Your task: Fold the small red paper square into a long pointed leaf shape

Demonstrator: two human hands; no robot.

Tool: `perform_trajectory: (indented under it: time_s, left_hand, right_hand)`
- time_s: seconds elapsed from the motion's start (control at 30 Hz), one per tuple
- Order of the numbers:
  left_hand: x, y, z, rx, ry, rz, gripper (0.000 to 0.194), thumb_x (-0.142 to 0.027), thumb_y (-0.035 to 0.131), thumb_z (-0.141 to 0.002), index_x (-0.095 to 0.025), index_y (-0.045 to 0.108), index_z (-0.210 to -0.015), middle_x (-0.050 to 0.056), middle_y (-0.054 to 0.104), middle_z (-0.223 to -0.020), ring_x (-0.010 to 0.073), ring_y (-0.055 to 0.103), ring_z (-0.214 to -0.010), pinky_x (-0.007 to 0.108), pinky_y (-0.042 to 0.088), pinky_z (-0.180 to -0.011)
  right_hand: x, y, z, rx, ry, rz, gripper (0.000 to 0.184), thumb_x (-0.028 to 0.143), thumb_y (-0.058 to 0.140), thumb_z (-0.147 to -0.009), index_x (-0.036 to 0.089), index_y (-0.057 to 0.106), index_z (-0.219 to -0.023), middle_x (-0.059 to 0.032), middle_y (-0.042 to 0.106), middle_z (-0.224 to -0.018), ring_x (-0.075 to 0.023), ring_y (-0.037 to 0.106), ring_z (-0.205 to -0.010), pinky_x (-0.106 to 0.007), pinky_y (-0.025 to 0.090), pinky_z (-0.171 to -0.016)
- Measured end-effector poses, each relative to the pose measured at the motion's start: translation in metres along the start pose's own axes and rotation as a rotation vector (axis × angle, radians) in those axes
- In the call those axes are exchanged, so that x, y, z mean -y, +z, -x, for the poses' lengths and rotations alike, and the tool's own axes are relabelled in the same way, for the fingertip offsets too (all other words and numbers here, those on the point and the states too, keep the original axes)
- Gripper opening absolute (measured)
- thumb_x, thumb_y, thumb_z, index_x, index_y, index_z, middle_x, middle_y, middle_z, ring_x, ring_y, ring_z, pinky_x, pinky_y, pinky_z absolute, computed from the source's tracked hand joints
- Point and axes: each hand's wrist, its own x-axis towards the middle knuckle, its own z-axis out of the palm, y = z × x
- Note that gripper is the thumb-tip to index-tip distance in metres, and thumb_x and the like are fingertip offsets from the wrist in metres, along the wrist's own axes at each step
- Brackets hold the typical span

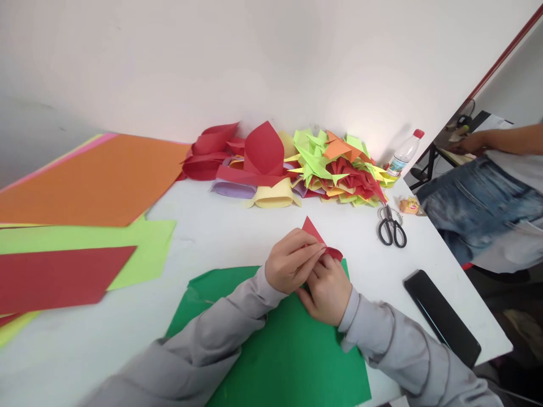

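Observation:
My left hand [292, 261] and my right hand [326, 291] meet over the far edge of a green paper sheet [280, 345] on the white table [220, 226]. Both pinch a small folded red paper piece [314, 232], whose pointed tip sticks up beyond my fingers. My fingers are curled and pressed on the fold. Grey sleeves cover both arms.
A heap of folded coloured paper shapes [297, 167] lies at the back. Large orange [97, 178], lime and red sheets [55, 277] are at the left. Black scissors [392, 228], a plastic bottle [404, 152], a small orange packet [409, 206] and a black phone [441, 316] are at the right. Another person [483, 198] sits beyond the table's right edge.

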Motion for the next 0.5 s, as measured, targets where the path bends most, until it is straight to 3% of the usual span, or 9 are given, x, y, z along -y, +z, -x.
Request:
perform_trajectory:
  time_s: [0.5]
  left_hand:
    - [-0.0012,-0.0047,-0.0044,0.031,-0.013,-0.017,0.015,-0.006,0.055,-0.081,-0.018,0.061,-0.089,0.005,0.061,-0.076,0.0143,0.055,-0.068,0.029,0.050,-0.059]
  right_hand:
    - [0.0009,-0.0024,-0.0004,0.007,-0.001,-0.002,0.036,0.037,0.056,-0.083,0.010,0.063,-0.106,-0.0140,0.064,-0.101,-0.0292,0.046,-0.092,-0.040,0.040,-0.070]
